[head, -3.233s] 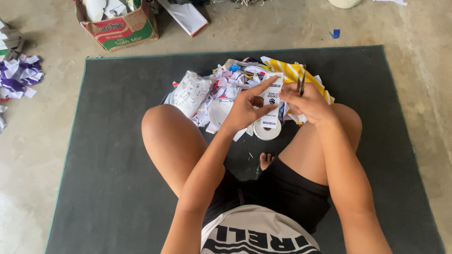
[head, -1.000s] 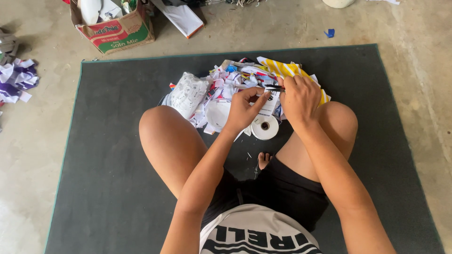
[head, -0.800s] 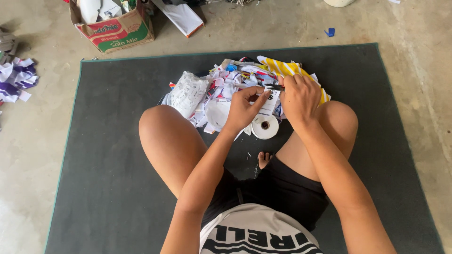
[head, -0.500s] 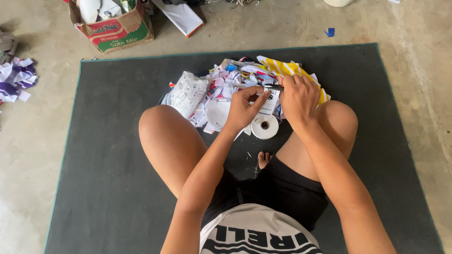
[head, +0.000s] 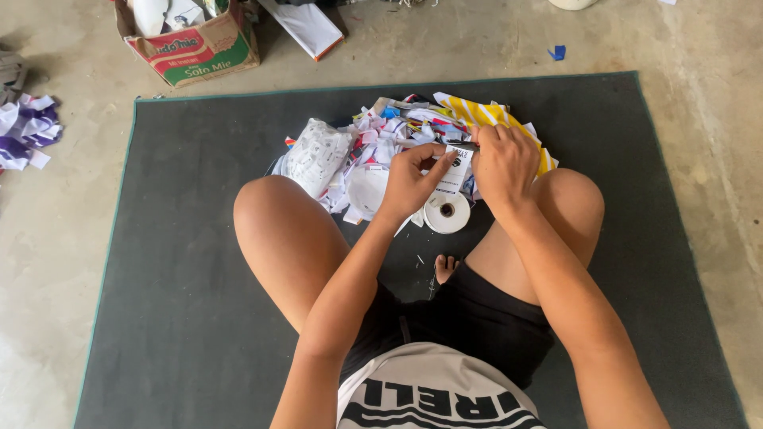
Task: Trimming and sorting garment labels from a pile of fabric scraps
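Bare concrete floor point(head: 699, 159), dark grey mat point(head: 175, 262) on top. Left hand point(head: 413, 179) pinches a white paper strip point(head: 455, 171), right hand point(head: 505, 163) is closed around a black pen point(head: 462, 145) over it. Tape roll point(head: 447, 211) just below, scrap pile point(head: 389, 139) behind, cardboard box point(head: 199, 52) off the mat.

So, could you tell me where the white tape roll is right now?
The white tape roll lies flat on the dark mat, centre frame, just below both hands and at the near edge of the paper scrap pile.
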